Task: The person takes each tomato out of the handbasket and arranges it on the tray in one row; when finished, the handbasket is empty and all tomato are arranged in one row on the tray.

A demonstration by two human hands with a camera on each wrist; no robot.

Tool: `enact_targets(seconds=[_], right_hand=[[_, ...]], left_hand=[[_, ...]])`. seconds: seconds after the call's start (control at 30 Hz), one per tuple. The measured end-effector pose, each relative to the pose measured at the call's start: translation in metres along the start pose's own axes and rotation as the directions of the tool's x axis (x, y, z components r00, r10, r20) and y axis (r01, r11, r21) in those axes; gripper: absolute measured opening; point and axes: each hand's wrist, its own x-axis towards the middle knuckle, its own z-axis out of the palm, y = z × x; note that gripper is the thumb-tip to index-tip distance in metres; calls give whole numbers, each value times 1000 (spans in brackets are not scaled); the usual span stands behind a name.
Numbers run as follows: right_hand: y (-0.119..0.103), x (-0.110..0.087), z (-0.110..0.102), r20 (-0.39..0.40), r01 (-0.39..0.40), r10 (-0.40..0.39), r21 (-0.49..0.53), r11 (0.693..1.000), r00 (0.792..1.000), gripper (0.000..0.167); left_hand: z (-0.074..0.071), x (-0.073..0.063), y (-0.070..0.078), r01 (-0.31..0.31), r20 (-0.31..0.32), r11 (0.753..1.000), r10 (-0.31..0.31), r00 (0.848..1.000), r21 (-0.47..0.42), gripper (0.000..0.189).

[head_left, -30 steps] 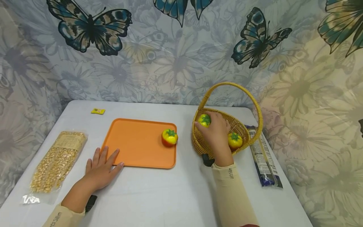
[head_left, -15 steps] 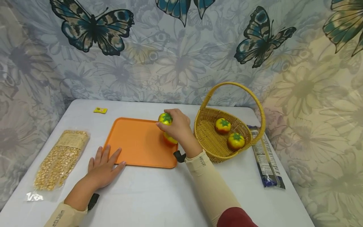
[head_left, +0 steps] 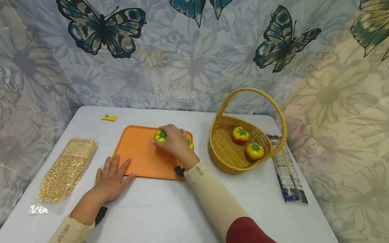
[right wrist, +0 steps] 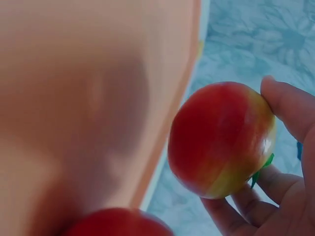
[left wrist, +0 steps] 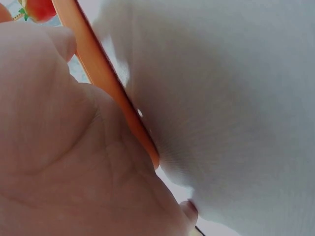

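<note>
Fruit [head_left: 160,135] with a green leafy top is gripped between the thumb and fingers of the right hand [head_left: 172,141], over the orange tray [head_left: 139,158], near the middle of the head view. A second fruit [head_left: 191,144] shows partly behind that hand, at the tray's right side. At lower left, the left hand [head_left: 111,182] rests with spread fingers on the tray's near left corner. Two more fruits [head_left: 254,151] lie in the wicker basket [head_left: 223,158] at centre right.
</note>
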Motion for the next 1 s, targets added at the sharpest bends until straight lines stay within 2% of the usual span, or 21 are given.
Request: enact_targets(seconds=[0.43, 0.57, 0.8, 1.0], right_hand=[[8, 1, 25, -29, -5, 1, -133, 991, 1000, 70], [8, 1, 27, -32, -16, 12, -144, 989, 999, 71], [7, 1, 26, -39, -23, 17, -163, 986, 999, 72], [6, -1, 24, -46, -16, 10, -151, 988, 999, 75]], left_hand=[[-2, -3, 4, -5, -13, 1000, 5, 1000, -1, 87], [-4, -4, 8, -11, -19, 1000, 10, 1000, -15, 86], [-4, 2, 4, -13, -8, 1000, 13, 1000, 1, 86], [-5, 0, 5, 1, 2, 1000, -1, 1000, -15, 86]])
